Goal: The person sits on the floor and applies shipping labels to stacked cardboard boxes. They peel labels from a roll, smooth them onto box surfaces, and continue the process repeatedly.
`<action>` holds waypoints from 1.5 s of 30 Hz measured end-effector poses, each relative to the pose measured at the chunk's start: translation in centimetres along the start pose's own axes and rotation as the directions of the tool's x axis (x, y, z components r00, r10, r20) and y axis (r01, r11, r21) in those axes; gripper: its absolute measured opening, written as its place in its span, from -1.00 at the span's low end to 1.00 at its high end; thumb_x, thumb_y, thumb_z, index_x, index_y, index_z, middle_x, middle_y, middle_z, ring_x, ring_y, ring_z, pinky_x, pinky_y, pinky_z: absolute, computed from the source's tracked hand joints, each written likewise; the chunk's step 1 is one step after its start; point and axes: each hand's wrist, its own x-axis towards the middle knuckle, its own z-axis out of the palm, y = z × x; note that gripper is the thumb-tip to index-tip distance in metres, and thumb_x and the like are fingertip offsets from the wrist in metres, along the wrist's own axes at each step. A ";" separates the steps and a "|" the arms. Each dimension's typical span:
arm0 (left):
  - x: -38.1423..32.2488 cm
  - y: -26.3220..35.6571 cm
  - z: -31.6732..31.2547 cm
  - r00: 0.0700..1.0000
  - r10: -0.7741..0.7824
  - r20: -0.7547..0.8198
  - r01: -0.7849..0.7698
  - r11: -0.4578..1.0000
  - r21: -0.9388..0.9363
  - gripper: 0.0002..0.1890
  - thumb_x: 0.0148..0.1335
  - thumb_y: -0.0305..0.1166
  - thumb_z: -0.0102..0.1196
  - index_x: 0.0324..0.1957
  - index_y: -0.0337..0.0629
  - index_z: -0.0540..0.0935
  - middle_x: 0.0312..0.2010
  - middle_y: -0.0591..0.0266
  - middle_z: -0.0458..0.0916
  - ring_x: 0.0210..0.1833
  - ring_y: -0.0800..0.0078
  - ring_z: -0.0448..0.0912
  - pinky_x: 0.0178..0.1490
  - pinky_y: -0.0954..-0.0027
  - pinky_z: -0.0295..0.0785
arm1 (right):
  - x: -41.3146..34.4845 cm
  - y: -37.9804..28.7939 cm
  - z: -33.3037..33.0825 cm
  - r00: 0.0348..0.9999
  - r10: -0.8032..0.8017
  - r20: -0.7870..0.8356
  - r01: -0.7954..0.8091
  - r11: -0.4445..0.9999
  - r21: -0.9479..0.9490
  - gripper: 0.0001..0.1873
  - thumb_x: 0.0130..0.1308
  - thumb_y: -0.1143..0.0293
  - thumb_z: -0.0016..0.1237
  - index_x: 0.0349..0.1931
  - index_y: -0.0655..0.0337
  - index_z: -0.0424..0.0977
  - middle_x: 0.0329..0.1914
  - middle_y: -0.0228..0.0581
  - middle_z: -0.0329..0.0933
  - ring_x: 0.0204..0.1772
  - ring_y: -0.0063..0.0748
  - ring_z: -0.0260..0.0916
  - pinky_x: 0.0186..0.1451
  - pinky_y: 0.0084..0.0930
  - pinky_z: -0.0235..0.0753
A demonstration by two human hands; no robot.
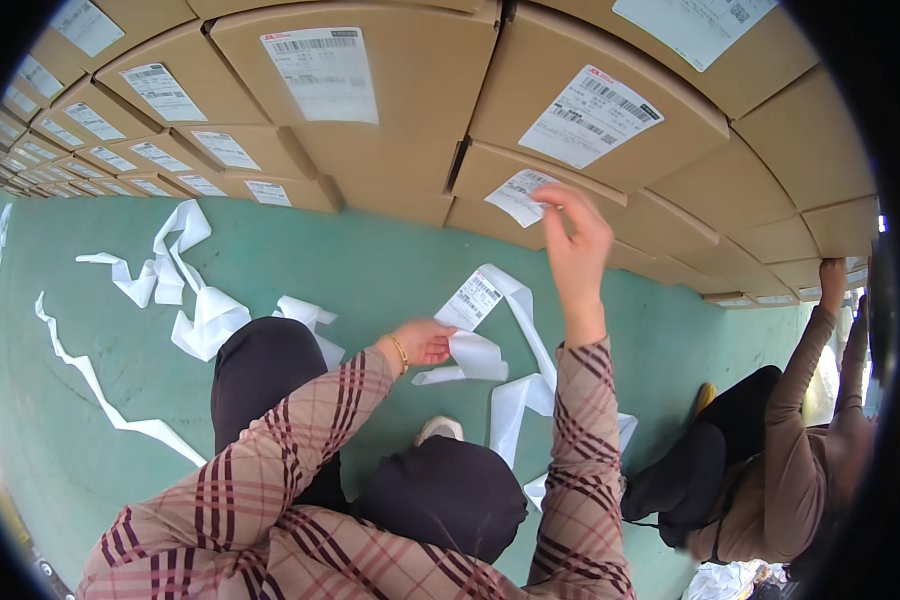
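My left hand [422, 343] pinches a strip of label backing paper that carries a printed shipping label [469, 301]. From that label the white backing strip [521, 304] curls away to the right and down to the floor. Higher up, my right hand [579, 236] is raised in front of a cardboard box [487, 172] in a low row of the stack. Its bent thumb and forefinger overlap the right edge of a shipping label [521, 196] on that box. Whether the fingertips touch the label or hold anything cannot be made out.
Stacked cardboard boxes [412, 90], many bearing labels, form a wall ahead. Loose white backing strips [214, 319] lie on the green floor [390, 262] to the left. At the right a co-worker [787, 480] crouches, arms raised toward the boxes. My knees [442, 495] are bent close below my hands.
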 end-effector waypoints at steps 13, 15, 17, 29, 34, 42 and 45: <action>-3.6 5.0 -1.2 0.928 0.368 0.055 -0.338 0.773 0.537 -0.79 0.22 -0.22 0.10 -0.30 -0.15 0.52 -0.34 0.33 0.57 -0.30 0.56 0.54 -0.16 0.49 0.45 | 1.3 5.2 1.2 0.959 0.243 0.147 -0.282 0.762 0.583 -0.77 0.16 0.59 -0.15 -0.25 0.36 0.58 -0.26 -0.17 0.61 -0.17 -0.42 0.54 -0.05 -0.49 0.50; -3.7 6.1 -0.1 0.935 0.339 0.102 -0.320 0.683 0.657 -0.80 0.21 -0.21 0.11 -0.34 -0.12 0.52 -0.41 0.40 0.54 -0.35 0.64 0.49 -0.20 0.51 0.44 | 1.2 5.1 0.8 0.964 0.235 0.126 -0.262 0.744 0.615 -0.77 0.17 0.55 -0.15 -0.24 0.36 0.58 -0.25 -0.17 0.61 -0.18 -0.43 0.54 -0.04 -0.52 0.49; -4.1 6.9 0.8 0.938 0.311 0.155 -0.320 0.596 0.736 -0.81 0.20 -0.21 0.12 -0.36 -0.10 0.52 -0.43 0.42 0.52 -0.37 0.67 0.46 -0.22 0.52 0.43 | 1.1 5.7 1.5 0.974 0.169 0.148 -0.223 0.802 0.555 -0.77 0.18 0.53 -0.14 -0.23 0.35 0.58 -0.26 -0.19 0.61 -0.20 -0.46 0.53 -0.05 -0.56 0.47; -10.5 14.6 -0.8 0.837 0.509 0.201 -0.545 0.741 0.393 -0.84 0.27 -0.28 0.03 -0.26 -0.16 0.47 -0.34 0.37 0.53 -0.31 0.62 0.56 -0.25 0.46 0.55 | -8.3 7.9 4.2 0.716 0.638 0.283 -0.696 0.624 0.355 -0.61 0.32 0.15 -0.10 -0.25 0.37 0.55 -0.33 -0.15 0.60 -0.29 -0.37 0.55 -0.23 -0.54 0.48; -9.9 13.6 -0.8 0.811 0.500 0.304 -0.562 0.522 0.641 -0.76 0.24 -0.23 0.08 -0.24 -0.20 0.49 -0.35 0.32 0.55 -0.30 0.59 0.56 -0.25 0.50 0.52 | -10.1 2.0 9.9 0.626 0.661 0.413 -0.722 0.292 0.627 -0.65 0.29 0.28 -0.03 -0.10 0.42 0.46 -0.18 -0.15 0.56 -0.20 -0.47 0.51 -0.19 -0.57 0.48; -9.6 11.7 -5.1 0.910 0.305 0.279 -0.352 0.926 0.135 -0.61 0.28 -0.14 0.01 -0.03 -0.25 0.47 -0.15 0.17 0.58 -0.13 0.44 0.57 -0.04 0.36 0.49 | -15.7 0.4 13.5 0.667 0.424 0.612 -0.741 0.460 0.489 -0.79 0.22 0.48 0.03 -0.15 0.35 0.50 -0.24 -0.30 0.58 -0.23 -0.63 0.46 -0.13 -0.62 0.46; -8.5 12.2 -6.2 0.888 0.337 0.313 -0.390 0.913 0.124 -0.74 0.25 -0.38 0.03 -0.06 -0.28 0.47 -0.13 0.15 0.58 -0.09 0.42 0.57 0.03 0.34 0.49 | -18.8 0.9 14.1 0.607 0.428 0.669 -0.788 0.434 0.437 -0.78 0.24 0.50 0.01 -0.12 0.38 0.49 -0.21 -0.31 0.57 -0.20 -0.62 0.46 -0.10 -0.61 0.47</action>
